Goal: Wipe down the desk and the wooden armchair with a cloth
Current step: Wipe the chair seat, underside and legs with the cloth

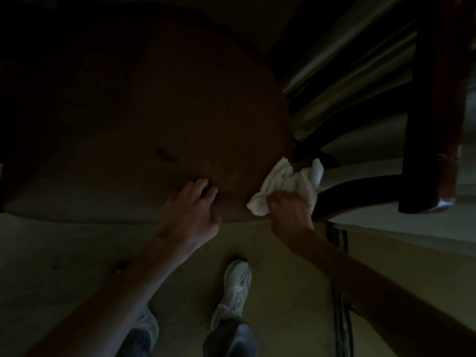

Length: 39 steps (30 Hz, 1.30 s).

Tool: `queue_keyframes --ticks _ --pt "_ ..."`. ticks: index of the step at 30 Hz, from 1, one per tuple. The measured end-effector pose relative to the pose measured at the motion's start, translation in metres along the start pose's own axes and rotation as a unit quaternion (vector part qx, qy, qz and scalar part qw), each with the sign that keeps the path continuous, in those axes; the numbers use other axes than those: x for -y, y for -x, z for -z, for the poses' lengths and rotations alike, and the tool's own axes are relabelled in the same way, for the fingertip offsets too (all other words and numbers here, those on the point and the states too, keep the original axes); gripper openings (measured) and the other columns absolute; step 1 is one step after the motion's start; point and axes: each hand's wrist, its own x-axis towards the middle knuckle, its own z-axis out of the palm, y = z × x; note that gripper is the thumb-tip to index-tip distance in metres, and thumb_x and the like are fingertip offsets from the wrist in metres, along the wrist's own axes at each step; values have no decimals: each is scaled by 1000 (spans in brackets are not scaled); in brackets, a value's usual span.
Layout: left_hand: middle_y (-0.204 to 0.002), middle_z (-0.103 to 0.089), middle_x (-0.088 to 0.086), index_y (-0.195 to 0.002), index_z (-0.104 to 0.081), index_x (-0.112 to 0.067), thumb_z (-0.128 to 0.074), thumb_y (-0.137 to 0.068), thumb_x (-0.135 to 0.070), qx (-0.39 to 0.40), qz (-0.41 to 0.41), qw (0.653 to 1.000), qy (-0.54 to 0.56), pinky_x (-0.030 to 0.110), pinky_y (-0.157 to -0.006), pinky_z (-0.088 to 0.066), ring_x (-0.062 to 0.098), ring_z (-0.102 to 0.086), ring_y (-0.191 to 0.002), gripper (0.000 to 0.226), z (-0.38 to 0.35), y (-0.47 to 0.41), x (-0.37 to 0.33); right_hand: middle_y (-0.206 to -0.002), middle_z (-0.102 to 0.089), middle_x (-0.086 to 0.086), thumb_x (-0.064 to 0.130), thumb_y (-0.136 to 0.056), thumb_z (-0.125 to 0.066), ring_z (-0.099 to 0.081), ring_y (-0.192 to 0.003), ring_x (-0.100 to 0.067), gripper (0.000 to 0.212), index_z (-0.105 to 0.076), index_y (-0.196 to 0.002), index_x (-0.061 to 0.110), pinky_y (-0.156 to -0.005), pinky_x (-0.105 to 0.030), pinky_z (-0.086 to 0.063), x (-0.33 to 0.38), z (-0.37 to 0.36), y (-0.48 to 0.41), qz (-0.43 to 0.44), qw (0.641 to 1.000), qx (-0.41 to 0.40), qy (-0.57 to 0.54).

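The scene is very dark. The wooden armchair's brown seat [134,119] fills the upper left of the view. My right hand [289,215] grips a crumpled white cloth [288,182] and presses it on the seat's front right corner, where a dark post meets it. The chair's dark curved armrest [360,188] and its thick reddish upright [432,104] rise at the right. My left hand [192,215] rests on the seat's front edge with its fingers spread, holding nothing. The desk is not in view.
Pale floor [64,266] lies below the seat. My white shoe [235,289] stands on it near the chair's front. Striped fabric or slats [342,70] run diagonally behind the chair at the upper right. A dark strip [340,292] crosses the floor at the right.
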Motion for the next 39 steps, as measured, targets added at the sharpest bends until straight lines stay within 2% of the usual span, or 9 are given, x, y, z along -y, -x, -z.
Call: queue_keyframes --ticks 4,9,16,21,24,27,32,36,39 --pt "-148 -32 -7 -140 -42 -30 -43 -88 -44 -5 1 1000 -6 38 -98 -39 15 -33 -131 54 4 -3 0 -133 -55 -9 19 -92 -55 -53 -122 -28 37 -54 -128 12 -99 -38 -43 -9 13 -33 -79 992 16 -93" --pt "-141 -44 -2 -134 -51 -26 -46 -82 -44 -37 -33 998 -35 39 -95 -41 18 -44 -124 56 -1 0 8 -124 -62 -14 9 -89 -56 -62 -108 -30 35 -57 -123 6 -86 -36 -48 2 7 -46 -196 954 -118 -194" --pt "-150 -32 -5 -143 -41 -28 -47 -86 -46 -11 -25 999 -25 40 -104 -33 17 -33 -132 59 -1 3 5 -120 -58 -7 10 -90 -49 -59 -107 -24 31 -54 -121 12 -85 -32 -44 13 -8 2 -22 998 -37 -36" --pt "-147 -40 0 -140 -47 -24 -51 -83 -45 -33 -45 997 -46 41 -101 -37 19 -41 -129 60 2 -4 0 -132 -55 -11 16 -94 -52 -55 -118 -29 34 -51 -128 11 -91 -36 -44 -6 12 -53 -132 988 -32 -74" --pt "-143 -44 1 -137 -49 -22 -51 -80 -44 -48 -51 995 -69 42 -97 -40 20 -44 -125 61 -5 0 1 -127 -58 -15 12 -88 -60 -60 -111 -32 37 -54 -124 6 -83 -36 -48 -7 6 -58 -205 964 -95 -139" --pt "-145 -40 2 -140 -45 -21 -49 -82 -45 -38 -46 995 -78 43 -100 -37 21 -40 -128 63 -10 6 2 -121 -61 -14 13 -92 -53 -61 -106 -31 29 -55 -120 6 -82 -37 -47 11 -7 -33 -170 972 -119 -107" --pt "-151 -33 0 -144 -39 -23 -50 -84 -47 -25 -36 996 -73 42 -104 -34 20 -34 -133 66 -6 10 -4 -126 -57 -9 12 -92 -51 -55 -114 -26 32 -55 -123 11 -94 -37 -43 6 -13 -2 -42 997 -35 -45" --pt "-152 -33 -1 -144 -38 -26 -51 -82 -48 -28 -52 996 -68 42 -107 -31 20 -32 -135 67 -5 5 -1 -131 -57 -14 13 -96 -49 -56 -117 -30 32 -53 -127 8 -94 -37 -44 -16 16 -53 -151 984 -60 -79" --pt "-152 -33 -1 -145 -37 -26 -49 -83 -48 -36 -57 995 -69 42 -107 -30 21 -33 -134 67 -10 5 3 -122 -61 -17 8 -93 -53 -60 -109 -30 26 -58 -118 2 -87 -35 -45 -32 22 -64 -161 978 -88 -98"
